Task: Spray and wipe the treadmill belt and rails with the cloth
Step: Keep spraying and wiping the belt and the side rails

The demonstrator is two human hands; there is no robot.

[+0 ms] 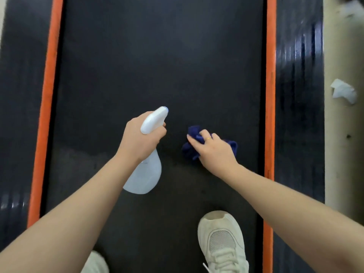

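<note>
The left hand (140, 139) gripped a white spray bottle (146, 168) at its neck, nozzle aimed up the frame. Just right of it, the right hand (213, 152) pressed a bunched blue cloth (192, 148) onto the black belt (157, 66). Orange strips (270, 95) edged the belt, with dark side rails (299, 115) outside them. A white shoe (222, 243) stood at lower right on the belt, and crumpled paper (343, 91) lay on the floor at right.

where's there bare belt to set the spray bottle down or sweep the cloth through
The widest bare patch is the belt ahead of both hands, between the two orange strips. A narrower strip lies left of the spray bottle, toward the left orange edge. It is crowded near the person: left hand, right hand on the blue cloth, and the shoes.
</note>
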